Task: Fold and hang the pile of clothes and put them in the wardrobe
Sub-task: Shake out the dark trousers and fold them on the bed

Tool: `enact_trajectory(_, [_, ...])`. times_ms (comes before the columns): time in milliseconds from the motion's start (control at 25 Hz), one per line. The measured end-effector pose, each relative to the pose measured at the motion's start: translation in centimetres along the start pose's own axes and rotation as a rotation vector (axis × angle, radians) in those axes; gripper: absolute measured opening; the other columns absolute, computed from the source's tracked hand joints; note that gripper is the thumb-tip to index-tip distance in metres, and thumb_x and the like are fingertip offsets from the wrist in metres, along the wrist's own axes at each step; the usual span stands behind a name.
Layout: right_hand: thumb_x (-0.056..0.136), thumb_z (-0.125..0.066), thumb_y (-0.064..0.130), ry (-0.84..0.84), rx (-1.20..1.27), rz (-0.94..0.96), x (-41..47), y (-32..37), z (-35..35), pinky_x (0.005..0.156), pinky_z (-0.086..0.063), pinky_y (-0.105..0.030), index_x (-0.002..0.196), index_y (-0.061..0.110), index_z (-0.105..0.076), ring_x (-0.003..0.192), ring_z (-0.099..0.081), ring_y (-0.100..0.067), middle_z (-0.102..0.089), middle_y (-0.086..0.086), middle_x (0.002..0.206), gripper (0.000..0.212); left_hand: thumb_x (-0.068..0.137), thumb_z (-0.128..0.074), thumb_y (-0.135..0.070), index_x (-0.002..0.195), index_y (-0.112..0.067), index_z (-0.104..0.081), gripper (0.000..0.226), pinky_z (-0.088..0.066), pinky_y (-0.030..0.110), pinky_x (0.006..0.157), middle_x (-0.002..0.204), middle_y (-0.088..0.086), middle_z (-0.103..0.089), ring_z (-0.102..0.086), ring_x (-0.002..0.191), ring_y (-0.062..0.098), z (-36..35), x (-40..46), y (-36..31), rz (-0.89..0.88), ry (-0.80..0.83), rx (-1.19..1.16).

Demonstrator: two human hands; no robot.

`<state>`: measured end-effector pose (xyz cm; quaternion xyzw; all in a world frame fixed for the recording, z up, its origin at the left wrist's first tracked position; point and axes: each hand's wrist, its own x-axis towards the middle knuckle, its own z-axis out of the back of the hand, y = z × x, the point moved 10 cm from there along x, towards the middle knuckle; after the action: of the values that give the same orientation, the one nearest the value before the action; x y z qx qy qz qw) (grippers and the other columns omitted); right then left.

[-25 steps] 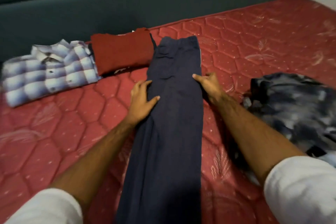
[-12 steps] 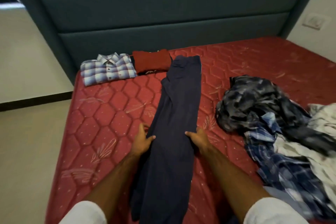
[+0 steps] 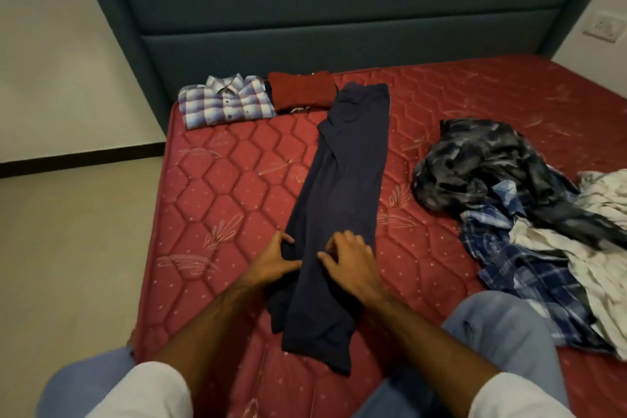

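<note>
Navy trousers (image 3: pixel 342 180) lie lengthwise on the red mattress (image 3: pixel 230 200), folded leg on leg, with the waistband towards the headboard. My left hand (image 3: pixel 274 258) grips the left edge of the lower legs between thumb and fingers. My right hand (image 3: pixel 351 263) sits on top of the same stretch of cloth, its fingers curled and pinching the fabric. A folded checked shirt (image 3: pixel 225 100) and a folded dark red garment (image 3: pixel 302 90) lie side by side at the head of the bed. A loose pile of clothes (image 3: pixel 529 214) lies on the right.
The padded teal headboard (image 3: pixel 339 20) closes off the far end. The mattress's left edge drops to the beige floor (image 3: pixel 74 248). A wall socket (image 3: pixel 604 27) is at the upper right. My knees in light blue trousers (image 3: pixel 502 332) rest on the near mattress.
Both hands have slid down the trousers from near the waistband to the lower legs, towards me. My right hand has moved from the right edge onto the cloth.
</note>
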<state>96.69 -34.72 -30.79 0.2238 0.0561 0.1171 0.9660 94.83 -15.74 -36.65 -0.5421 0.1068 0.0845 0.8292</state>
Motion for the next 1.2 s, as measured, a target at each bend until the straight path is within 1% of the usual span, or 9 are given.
enact_trajectory(160, [0.079, -0.048, 0.082, 0.328, -0.036, -0.162, -4.4, 2.2, -5.9, 0.098, -0.042, -0.048, 0.126, 0.018, -0.046, 0.123, -0.053, -0.034, -0.053, -0.007, 0.131, 0.079, 0.073, -0.073, -0.019, 0.121, -0.020, -0.053, 0.051, -0.056, 0.035, 0.093, 0.116, 0.005, -0.061, -0.063, 0.102, 0.006, -0.9, -4.0, 1.1, -0.080, 0.118, 0.046])
enact_trajectory(320, [0.093, -0.053, 0.030, 0.295, 0.158, -0.188, -4.1, 1.7, -4.7, 0.079, -0.045, -0.040, 0.094, 0.017, -0.051, 0.095, -0.059, -0.030, -0.058, -0.007, 0.100, 0.013, 0.096, -0.053, 0.007, 0.103, -0.019, -0.070, 0.031, -0.054, 0.030, 0.042, 0.103, 0.016, -0.067, -0.063, 0.057, 0.031, -0.3, -6.2, 3.1, 0.022, 0.140, 0.042])
enact_trajectory(440, [0.091, -0.050, 0.007, 0.244, 0.848, -0.415, -3.3, -2.3, -1.8, 0.058, -0.042, -0.037, 0.074, 0.020, -0.044, 0.062, -0.045, -0.018, -0.044, -0.003, 0.070, 0.023, 0.096, -0.056, 0.006, 0.098, -0.027, -0.074, 0.037, -0.054, 0.036, 0.050, 0.099, 0.013, -0.069, -0.060, 0.058, 0.027, 1.0, -6.4, 3.4, 0.021, 0.041, -0.014])
enact_trajectory(560, [0.094, -0.047, 0.010, 0.066, 1.106, -0.559, -2.9, -9.0, 2.8, 0.066, -0.051, -0.036, 0.081, 0.021, -0.053, 0.071, -0.057, -0.025, -0.058, -0.010, 0.081, 0.018, 0.095, -0.067, -0.007, 0.113, -0.011, -0.066, 0.018, -0.050, 0.023, 0.042, 0.092, 0.003, -0.063, -0.058, 0.054, 0.010, 1.5, -7.1, 3.1, 0.071, -0.031, -0.028])
enact_trajectory(720, [0.092, -0.056, 0.007, -0.221, 0.701, -0.444, -2.6, -14.3, 10.1, 0.071, -0.046, -0.035, 0.095, 0.011, -0.056, 0.090, -0.057, -0.025, -0.059, -0.004, 0.085, 0.005, 0.084, -0.082, -0.025, 0.112, -0.018, -0.064, 0.034, -0.037, 0.002, 0.089, 0.114, 0.006, -0.055, -0.052, 0.108, 0.015, 0.8, -6.8, 1.2, -0.057, -0.123, 0.198])
enact_trajectory(840, [0.087, -0.066, 0.019, -0.219, 0.042, -0.194, -3.4, -11.2, 11.1, 0.085, -0.046, -0.044, 0.114, 0.013, -0.052, 0.101, -0.054, -0.029, -0.054, -0.008, 0.110, 0.031, 0.067, -0.074, -0.067, 0.119, -0.023, -0.063, 0.068, -0.036, 0.029, 0.112, 0.127, 0.003, -0.042, -0.044, 0.121, 0.018, -0.5, -7.1, 0.6, -0.097, -0.091, 0.384])
enact_trajectory(920, [0.084, -0.067, 0.029, -0.251, -0.311, 0.076, -5.3, -5.9, 9.3, 0.087, -0.044, -0.047, 0.116, 0.019, -0.053, 0.105, -0.050, -0.030, -0.049, -0.006, 0.117, 0.037, 0.059, -0.055, -0.083, 0.124, -0.031, -0.060, 0.083, -0.032, 0.042, 0.114, 0.145, 0.002, -0.032, -0.034, 0.133, 0.023, -1.1, -7.9, 0.0, -0.125, -0.052, 0.551])
enact_trajectory(1080, [0.081, -0.061, 0.063, 0.227, -0.081, 0.301, -9.0, 2.2, -1.0, 0.090, -0.040, -0.042, 0.119, 0.026, -0.052, 0.109, -0.049, -0.022, -0.050, 0.003, 0.116, 0.054, 0.059, -0.051, -0.068, 0.135, -0.034, -0.050, 0.083, -0.036, 0.042, 0.109, 0.161, 0.000, -0.013, -0.032, 0.140, 0.027, -1.7, -10.1, 0.4, -0.214, 0.118, 0.748])
enact_trajectory(1200, [0.072, -0.053, 0.076, 0.180, -0.206, 0.366, -10.7, 5.6, -5.2, 0.083, -0.040, -0.040, 0.118, 0.027, -0.052, 0.100, -0.047, -0.018, -0.049, 0.005, 0.113, 0.068, 0.064, -0.062, -0.053, 0.138, -0.027, -0.048, 0.080, -0.043, 0.039, 0.104, 0.155, 0.000, -0.023, -0.041, 0.134, 0.023, -1.0, -11.2, 1.1, -0.289, 0.122, 0.757])
